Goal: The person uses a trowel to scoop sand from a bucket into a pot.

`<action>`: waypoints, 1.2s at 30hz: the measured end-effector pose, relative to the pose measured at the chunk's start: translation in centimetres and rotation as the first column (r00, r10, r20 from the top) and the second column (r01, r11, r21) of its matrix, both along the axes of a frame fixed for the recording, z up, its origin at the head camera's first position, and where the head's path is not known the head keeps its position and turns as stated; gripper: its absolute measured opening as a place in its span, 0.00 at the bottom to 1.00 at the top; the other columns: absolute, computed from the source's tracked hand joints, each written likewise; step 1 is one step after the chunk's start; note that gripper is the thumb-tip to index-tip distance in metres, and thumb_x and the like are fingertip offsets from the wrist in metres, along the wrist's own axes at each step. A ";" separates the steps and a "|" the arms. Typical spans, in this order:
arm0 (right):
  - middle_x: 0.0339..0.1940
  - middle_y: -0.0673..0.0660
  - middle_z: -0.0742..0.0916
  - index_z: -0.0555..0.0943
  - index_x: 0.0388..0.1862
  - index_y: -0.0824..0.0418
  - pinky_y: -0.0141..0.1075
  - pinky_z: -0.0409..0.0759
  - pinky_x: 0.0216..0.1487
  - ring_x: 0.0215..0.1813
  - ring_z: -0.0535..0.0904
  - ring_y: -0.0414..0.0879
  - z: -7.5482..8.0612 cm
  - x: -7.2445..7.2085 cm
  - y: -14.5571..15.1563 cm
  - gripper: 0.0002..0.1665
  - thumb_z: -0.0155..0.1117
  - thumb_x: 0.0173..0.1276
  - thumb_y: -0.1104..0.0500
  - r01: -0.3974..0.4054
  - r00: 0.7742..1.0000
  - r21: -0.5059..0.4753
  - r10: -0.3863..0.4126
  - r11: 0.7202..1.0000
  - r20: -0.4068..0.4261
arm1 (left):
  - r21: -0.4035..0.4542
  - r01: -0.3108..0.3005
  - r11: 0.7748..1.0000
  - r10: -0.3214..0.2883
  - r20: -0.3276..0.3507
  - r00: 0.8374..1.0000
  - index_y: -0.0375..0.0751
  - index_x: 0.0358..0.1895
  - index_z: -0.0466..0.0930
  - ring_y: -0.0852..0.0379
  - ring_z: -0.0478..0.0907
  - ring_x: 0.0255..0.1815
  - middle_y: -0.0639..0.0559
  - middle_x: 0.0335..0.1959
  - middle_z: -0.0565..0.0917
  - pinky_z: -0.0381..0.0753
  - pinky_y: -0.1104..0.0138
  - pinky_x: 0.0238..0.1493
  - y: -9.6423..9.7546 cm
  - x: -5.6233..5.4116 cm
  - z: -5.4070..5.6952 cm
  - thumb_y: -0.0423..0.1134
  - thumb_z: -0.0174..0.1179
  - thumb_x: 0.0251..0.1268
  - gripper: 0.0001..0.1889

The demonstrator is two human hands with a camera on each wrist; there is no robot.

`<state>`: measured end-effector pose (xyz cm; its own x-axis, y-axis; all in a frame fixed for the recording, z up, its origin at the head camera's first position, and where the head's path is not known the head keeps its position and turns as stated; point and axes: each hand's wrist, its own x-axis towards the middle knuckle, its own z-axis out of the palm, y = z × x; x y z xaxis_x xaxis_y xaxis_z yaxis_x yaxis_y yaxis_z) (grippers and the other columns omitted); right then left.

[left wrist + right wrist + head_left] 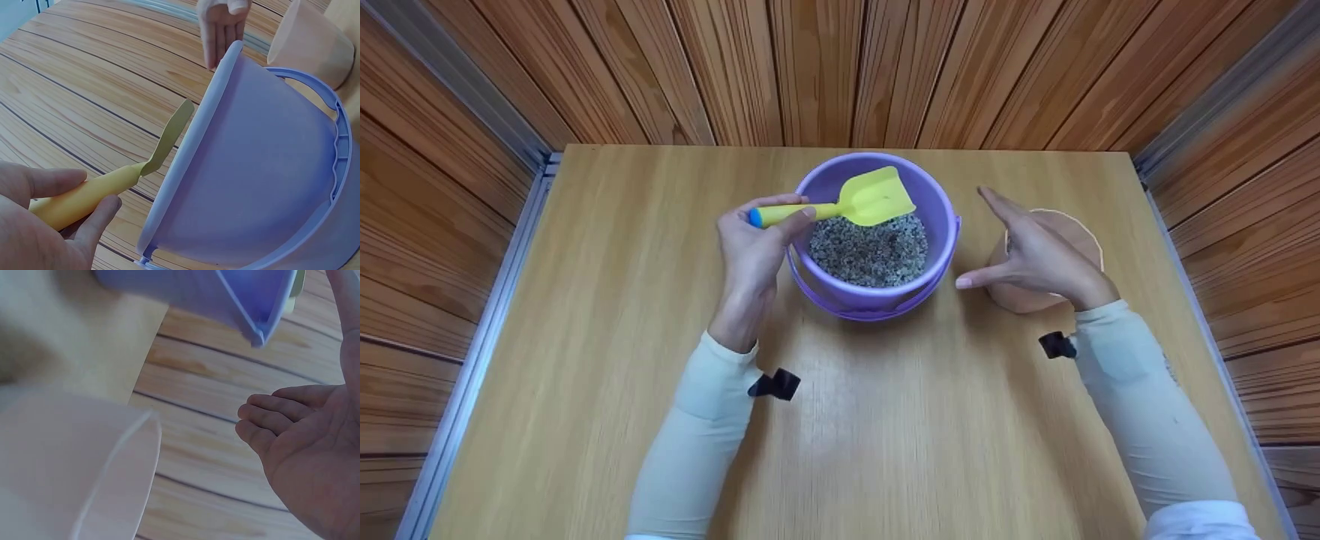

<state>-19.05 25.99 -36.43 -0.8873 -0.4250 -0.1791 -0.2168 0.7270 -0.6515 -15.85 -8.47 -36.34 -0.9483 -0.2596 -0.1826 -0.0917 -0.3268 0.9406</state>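
Observation:
My left hand (751, 246) grips the yellow handle of a small toy shovel (877, 198), thumb on one side and fingers on the other. The shovel's blue-tipped end points left, and its blade hangs over the mouth of a purple bucket (847, 296). Grey gravel (871, 255) covers the bottom inside. To the right, my right hand (1035, 256) is spread with the thumb held apart, and nothing lies in its palm in the right wrist view. It overlaps a pale pink pot (1024, 300) in the head view, hiding part of that pot's mouth.
The bucket's purple handle (343, 146) hangs down along its near side. A light wooden table (877, 420) carries everything, with plank-patterned walls (817, 75) behind and at both sides. Metal rails (484, 345) run along the table's side edges.

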 end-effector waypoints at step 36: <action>0.84 0.54 0.55 0.47 0.84 0.39 0.58 0.49 0.79 0.82 0.48 0.53 -1.6 -0.9 -3.1 0.75 0.85 0.44 0.35 -0.036 0.999 -0.035 0.036 0.999 0.002 | -0.336 -0.035 0.941 0.029 -0.022 0.999 0.30 0.41 0.88 0.51 0.84 0.41 0.42 0.38 0.87 0.87 0.65 0.43 -0.5 -0.4 -0.3 0.26 0.74 0.54 0.10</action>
<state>-19.94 22.94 -38.07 -0.8709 -0.4626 -0.1660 -0.2406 0.6959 -0.6766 -16.26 -9.00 -36.61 -0.9405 -0.3337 -0.0635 -0.0696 0.0064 0.9976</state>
